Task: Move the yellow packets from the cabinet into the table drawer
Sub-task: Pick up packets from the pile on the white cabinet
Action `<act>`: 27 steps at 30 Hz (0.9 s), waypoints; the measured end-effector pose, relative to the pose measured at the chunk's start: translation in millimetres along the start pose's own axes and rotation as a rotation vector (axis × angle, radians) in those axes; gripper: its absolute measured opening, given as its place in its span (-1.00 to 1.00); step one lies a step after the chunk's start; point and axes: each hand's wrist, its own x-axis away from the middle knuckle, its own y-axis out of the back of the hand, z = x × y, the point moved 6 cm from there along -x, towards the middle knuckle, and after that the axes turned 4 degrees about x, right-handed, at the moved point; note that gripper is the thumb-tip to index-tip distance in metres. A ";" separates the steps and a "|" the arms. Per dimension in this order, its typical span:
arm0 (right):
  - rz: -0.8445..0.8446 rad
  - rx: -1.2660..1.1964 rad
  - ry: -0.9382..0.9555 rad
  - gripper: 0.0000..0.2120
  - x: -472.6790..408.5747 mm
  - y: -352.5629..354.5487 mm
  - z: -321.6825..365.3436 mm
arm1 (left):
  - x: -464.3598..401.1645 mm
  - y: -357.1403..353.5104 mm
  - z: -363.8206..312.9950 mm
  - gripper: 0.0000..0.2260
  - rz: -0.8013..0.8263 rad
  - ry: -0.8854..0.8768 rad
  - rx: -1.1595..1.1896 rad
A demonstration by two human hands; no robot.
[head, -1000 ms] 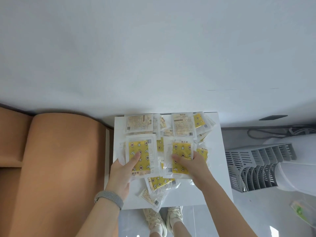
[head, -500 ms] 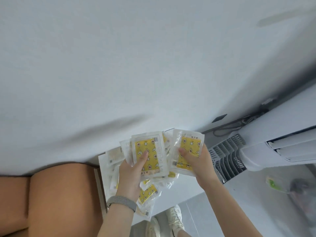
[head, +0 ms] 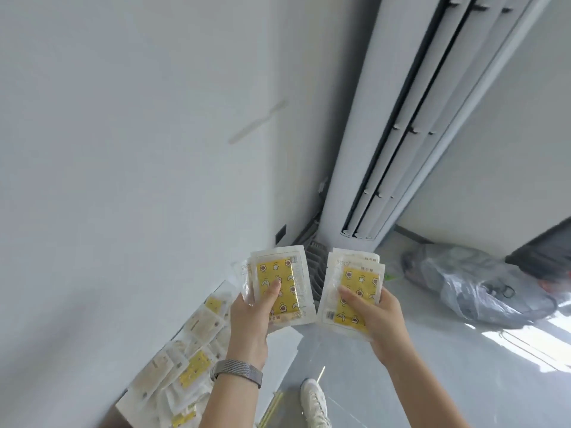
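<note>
Each hand now pinches a thin stack of packets, thumb on top: the left hand (head: 250,316) one stack (head: 282,284), the right hand (head: 378,316) another (head: 352,288), both lifted off the pile (head: 185,362) (carrying begins). Glossy crinkly sachets, flat, yellow-printed; the pile lies on a white top.

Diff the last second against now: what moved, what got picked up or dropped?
Both hands lifted their yellow packets up off the pile and the person turned right. The left hand grips its stack; the right hand grips its stack. Nothing was let go. The remaining packets lie on the white surface as before.
</note>
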 end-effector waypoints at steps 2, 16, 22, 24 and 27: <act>-0.086 -0.047 0.014 -0.76 25.2 31.2 2.6 | 12.3 -25.0 7.6 -0.75 0.094 0.012 -0.048; -0.675 -0.375 0.078 -0.65 181.4 263.8 -24.3 | 133.6 -215.4 132.7 -0.63 0.638 0.185 -0.398; -0.922 -0.499 0.106 -0.77 279.8 365.9 -71.3 | 223.8 -275.4 232.4 -0.79 0.828 0.297 -0.540; -0.998 -0.520 0.114 -0.74 318.8 394.3 -85.5 | 262.4 -291.3 263.6 -0.80 0.897 0.328 -0.586; -1.117 -0.562 0.133 -0.72 380.9 435.1 -104.6 | 325.7 -315.2 309.7 -0.78 1.023 0.381 -0.653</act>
